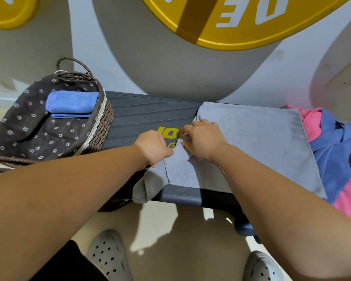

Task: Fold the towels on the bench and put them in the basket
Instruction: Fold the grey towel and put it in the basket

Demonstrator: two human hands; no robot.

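Soft grey microfibre towel [251, 134] lies flat on the dark table [146, 114], at 3 o'clock from the lined wicker basket [101, 126]. Fingers of our left hand [152, 147] and right hand [203, 140] pinch its 9 o'clock edge. We judge it light, limp: take hem corners.

Bare bench [150, 112] lies open to me at eleven o'clock; the basket [104, 130] blocks nine, the heaped towels [332, 155] crowd three, the wall [83, 37] closes off twelve.
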